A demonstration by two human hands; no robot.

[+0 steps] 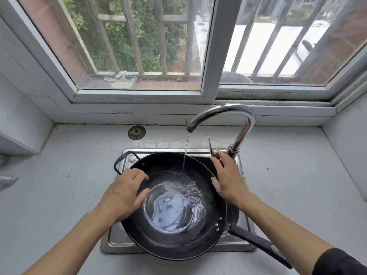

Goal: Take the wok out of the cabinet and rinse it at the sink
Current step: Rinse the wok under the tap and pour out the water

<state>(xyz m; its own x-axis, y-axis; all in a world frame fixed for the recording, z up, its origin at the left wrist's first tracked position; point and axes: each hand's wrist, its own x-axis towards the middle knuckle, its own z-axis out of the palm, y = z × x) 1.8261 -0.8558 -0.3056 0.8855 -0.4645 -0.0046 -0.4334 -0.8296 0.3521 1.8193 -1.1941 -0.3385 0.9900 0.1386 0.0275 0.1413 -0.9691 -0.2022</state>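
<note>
A black wok (174,237) rests across the small steel sink (119,243), its long handle pointing toward the lower right and a loop handle at the upper left. Water pools in its bottom. A thin stream falls into it from the chrome gooseneck faucet (228,112). My left hand (125,193) lies on the wok's left rim, fingers spread over the inner wall. My right hand (228,179) hovers at the right rim, fingertips reaching up to the faucet lever (211,147).
A grey counter (59,195) surrounds the sink. A round metal sink strainer (136,132) lies on the counter behind the sink. The barred window and its white sill rise just behind the faucet. White walls close in on both sides.
</note>
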